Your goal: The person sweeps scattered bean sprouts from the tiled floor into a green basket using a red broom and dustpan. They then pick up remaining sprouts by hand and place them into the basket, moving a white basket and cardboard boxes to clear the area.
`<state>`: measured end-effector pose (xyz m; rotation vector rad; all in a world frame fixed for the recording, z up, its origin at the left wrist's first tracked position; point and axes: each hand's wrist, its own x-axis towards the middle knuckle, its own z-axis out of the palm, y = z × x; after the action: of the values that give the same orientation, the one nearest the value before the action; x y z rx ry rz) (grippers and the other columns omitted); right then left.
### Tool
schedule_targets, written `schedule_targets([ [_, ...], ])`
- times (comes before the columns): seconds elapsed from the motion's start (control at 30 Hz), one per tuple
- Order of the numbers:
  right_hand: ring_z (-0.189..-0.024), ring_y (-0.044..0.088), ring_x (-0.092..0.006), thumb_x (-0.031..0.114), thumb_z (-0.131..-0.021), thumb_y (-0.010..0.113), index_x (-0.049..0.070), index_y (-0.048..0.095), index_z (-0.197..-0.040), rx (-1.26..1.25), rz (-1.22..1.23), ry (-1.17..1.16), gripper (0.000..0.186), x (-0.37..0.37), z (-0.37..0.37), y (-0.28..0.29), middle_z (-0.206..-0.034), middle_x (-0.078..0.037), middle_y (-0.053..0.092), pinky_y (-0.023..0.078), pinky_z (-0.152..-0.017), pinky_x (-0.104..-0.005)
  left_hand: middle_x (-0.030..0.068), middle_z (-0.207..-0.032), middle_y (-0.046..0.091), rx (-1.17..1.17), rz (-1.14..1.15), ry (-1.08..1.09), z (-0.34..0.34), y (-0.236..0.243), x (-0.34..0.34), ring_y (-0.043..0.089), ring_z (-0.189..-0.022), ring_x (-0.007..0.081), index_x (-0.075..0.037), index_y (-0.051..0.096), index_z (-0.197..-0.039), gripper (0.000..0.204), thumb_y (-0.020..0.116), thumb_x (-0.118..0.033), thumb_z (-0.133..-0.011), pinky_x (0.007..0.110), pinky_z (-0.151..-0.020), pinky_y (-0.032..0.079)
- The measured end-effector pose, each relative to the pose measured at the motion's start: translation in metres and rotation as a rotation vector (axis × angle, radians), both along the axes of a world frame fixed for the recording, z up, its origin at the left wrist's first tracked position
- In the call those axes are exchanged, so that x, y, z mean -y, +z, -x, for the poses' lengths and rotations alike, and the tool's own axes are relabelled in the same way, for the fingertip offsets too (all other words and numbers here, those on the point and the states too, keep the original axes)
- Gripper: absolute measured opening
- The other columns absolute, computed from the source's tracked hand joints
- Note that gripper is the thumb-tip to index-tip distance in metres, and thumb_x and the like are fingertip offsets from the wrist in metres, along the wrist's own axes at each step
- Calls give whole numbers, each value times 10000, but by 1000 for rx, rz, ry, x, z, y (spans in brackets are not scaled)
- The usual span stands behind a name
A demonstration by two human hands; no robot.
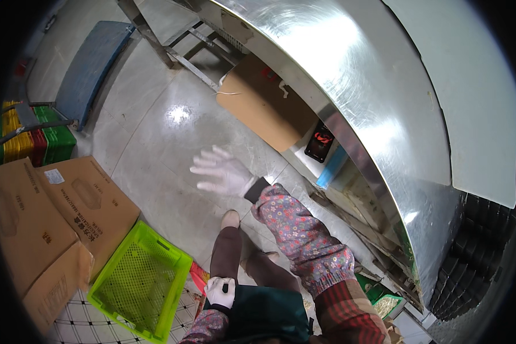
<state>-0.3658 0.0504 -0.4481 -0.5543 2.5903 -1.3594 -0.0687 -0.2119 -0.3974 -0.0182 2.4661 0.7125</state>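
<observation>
- How far along: the right hand (pixel 222 172) carries nothing, and the lime-green crate (pixel 171 295) shows its mesh bottom through the open top. My judgement is that no item is being moved at this moment; how much is done or left cannot be judged from one view.
- Direction: the crate's open top faces up. Its long axis slants from the near left toward the far right, one short end toward the cardboard box (pixel 106 215) and the floor (pixel 149 143) beyond it.
- Place of the crate: on the near left, just right of the cardboard box and left of the left hand (pixel 219 292), apart from it.
- Right grip: wide open, fingers spread and pointing left, above the floor with nothing in it.
- Left grip: bent, in a pale glove, at the left edge of the dark green apron (pixel 269 312) by the lap. Whether it pinches the cloth or only rests there, I cannot tell.
- Around: a steel desk (pixel 338 40) curves along the right; under it lie a brown board (pixel 264 103) and a dark phone-like item (pixel 319 143), both right of the right hand.
</observation>
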Motion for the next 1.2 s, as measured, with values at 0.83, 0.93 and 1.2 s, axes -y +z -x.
schedule_targets([
  [0.83, -585, 585, -180, 423, -820, 635, 49, 616, -675, 852, 350, -1041, 402, 47, -270, 61, -590, -65, 601, 455, -581, -322, 79, -1004, 641, 262, -381, 355, 14, -20, 8, 605, -937, 181, 0, 563, -1132, 343, 506, -273, -932, 307, -858, 459],
  [0.93, -616, 557, -130, 425, -842, 618, 30, 620, -737, 608, 386, -1375, 409, -2, -298, 106, -638, -44, 598, 455, -611, -288, 82, -1169, 476, 384, -464, 351, 30, -11, -30, 443, -1086, 178, -15, 409, -1237, 406, 400, -306, -954, 306, -945, 352],
  [1.2, -1375, 178, -218, 237, -942, 462, 26, 262, -1412, 108, 747, -1396, 552, -69, -411, 191, -1461, -132, 273, 125, -1115, -337, 69, -1519, 60, 839, -1249, -15, -68, 120, -286, 43, -1396, 164, -56, 75, -1451, 554, 219, -346, -1001, 294, -1126, 54],
])
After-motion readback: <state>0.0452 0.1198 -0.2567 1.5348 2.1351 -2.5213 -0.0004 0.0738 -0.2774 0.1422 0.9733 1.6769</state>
